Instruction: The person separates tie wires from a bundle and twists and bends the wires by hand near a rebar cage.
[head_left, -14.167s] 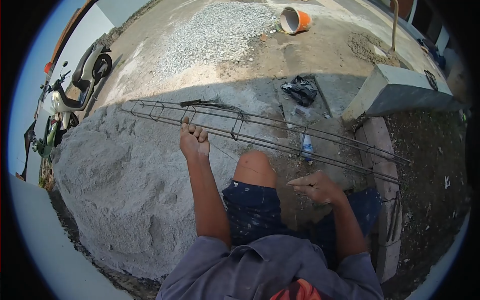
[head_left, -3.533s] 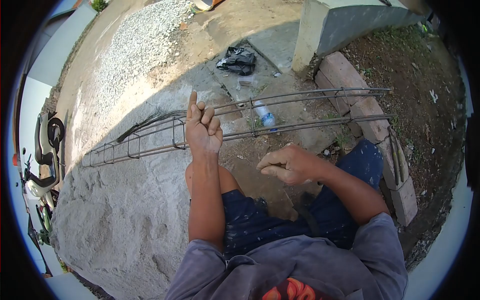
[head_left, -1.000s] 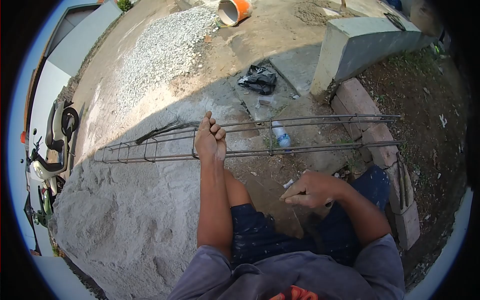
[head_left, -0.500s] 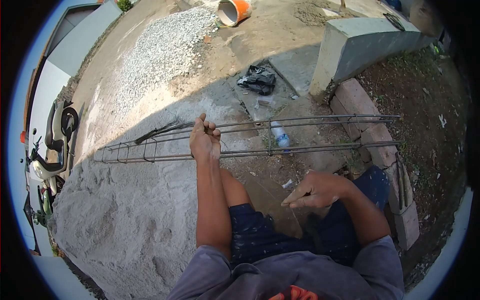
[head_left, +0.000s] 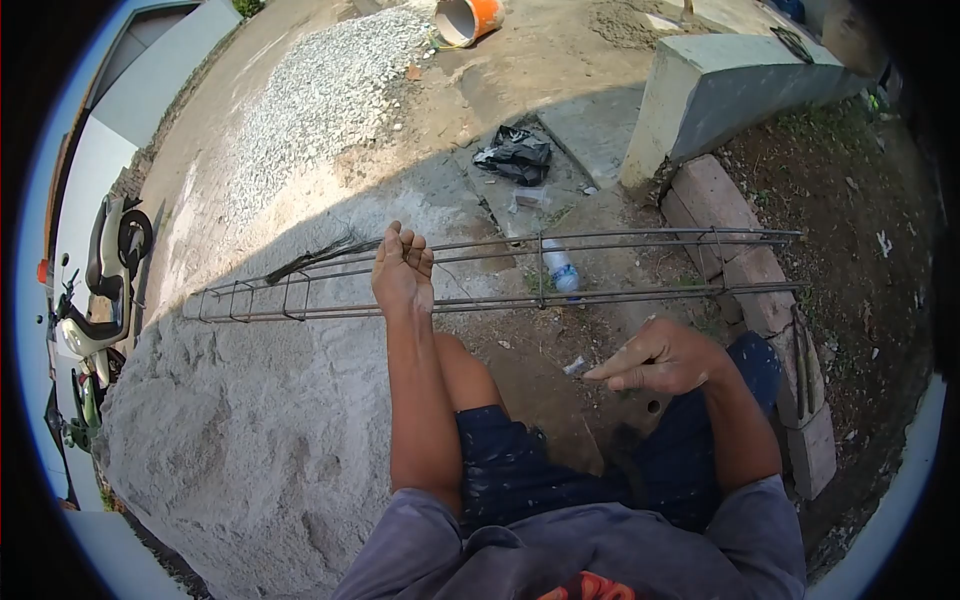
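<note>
Up came the left hand (head_left: pixel 405 275), in front of the upper bars of the long steel cage (head_left: pixel 541 272), fingers curled; whether its grip was clamped on a bar or on wire could not be told, the palm hid it. And the right hand (head_left: pixel 675 355)! It hung on the near side, clear of the steel over the ground, thumb and forefinger together in a pinch, anything thin between them too fine to make out. Just beyond those fingertips lay a small pale scrap (head_left: pixel 574 366).

The cage ran right across, its left end over the grey sand heap (head_left: pixel 240 430), its right end over the reddish blocks (head_left: pixel 757 290). A dark bundle of thin wire (head_left: pixel 305 262) lay along the upper bars, just left of the left hand.

Now for the lettering: a bottle (head_left: pixel 563 275) showed behind the bars, blue on its label, the writing too small to read. Down at the bottom edge, the grey shirt (head_left: pixel 660 550) carried a red-orange print (head_left: pixel 595 588), cut off by the frame, so any wording there stayed unreadable.
</note>
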